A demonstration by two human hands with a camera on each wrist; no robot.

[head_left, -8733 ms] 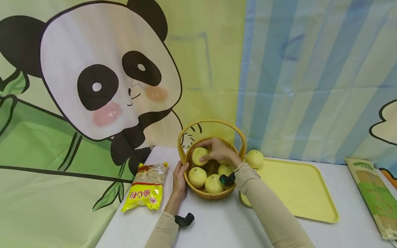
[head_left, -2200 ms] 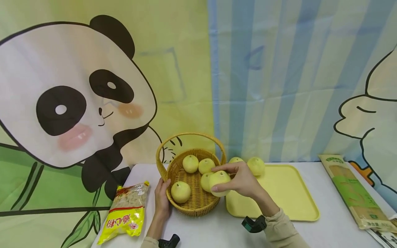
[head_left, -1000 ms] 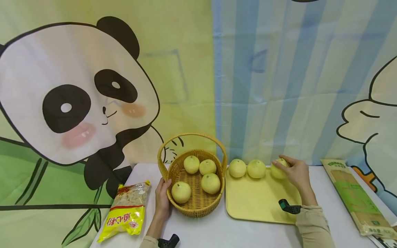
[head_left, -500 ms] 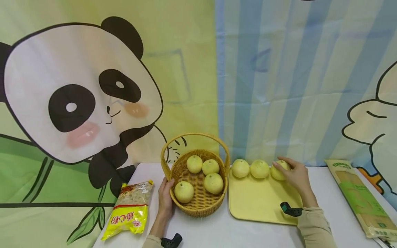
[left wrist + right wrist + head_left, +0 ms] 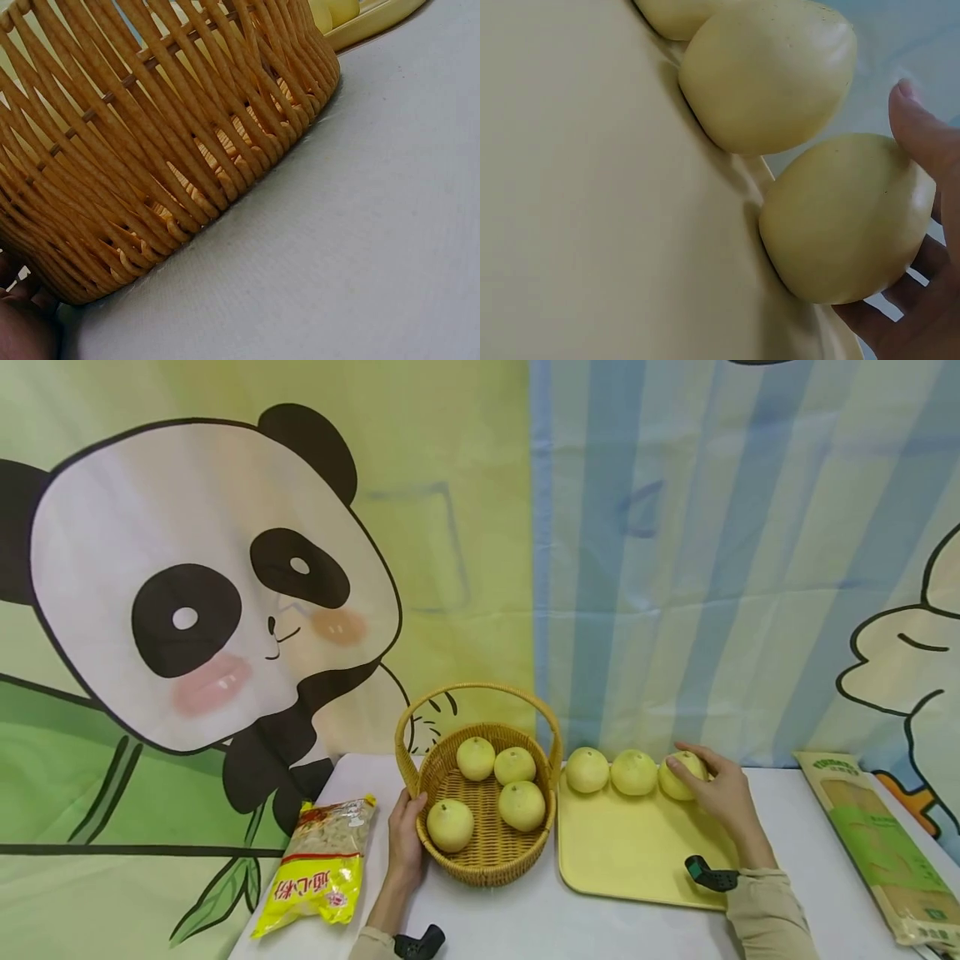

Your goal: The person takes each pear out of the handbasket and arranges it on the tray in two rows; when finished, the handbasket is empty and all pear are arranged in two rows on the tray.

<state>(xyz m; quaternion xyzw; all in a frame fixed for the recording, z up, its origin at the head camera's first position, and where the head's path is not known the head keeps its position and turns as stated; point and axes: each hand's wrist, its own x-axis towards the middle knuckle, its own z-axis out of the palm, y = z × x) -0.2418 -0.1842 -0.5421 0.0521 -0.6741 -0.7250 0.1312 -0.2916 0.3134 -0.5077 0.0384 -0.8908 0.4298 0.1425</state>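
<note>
My left hand [image 5: 406, 843] holds the left side of a wicker basket [image 5: 487, 870] with a tall arched handle. In the left wrist view, only part of that hand shows beside the basket's woven wall [image 5: 172, 112]. Several round yellow pears [image 5: 450, 826] lie inside the basket, with bare weave between them. Three more pears stand in a row along the far edge of a yellow tray [image 5: 630, 860]. My right hand [image 5: 723, 793] is around the rightmost pear [image 5: 681, 777]; in the right wrist view, its thumb lies along the upper side of this pear [image 5: 847, 217] and its fingers behind.
A yellow bag of dry food [image 5: 318, 868] lies left of the basket. At the far right is a long green-and-tan packet [image 5: 877, 852]. A printed curtain [image 5: 480, 552] with a panda hangs right behind the white table [image 5: 517, 927].
My right hand has carried a pear from the basket to the right end of the row on the tray. Over the last half second it has stayed there. My left hand keeps its place.
</note>
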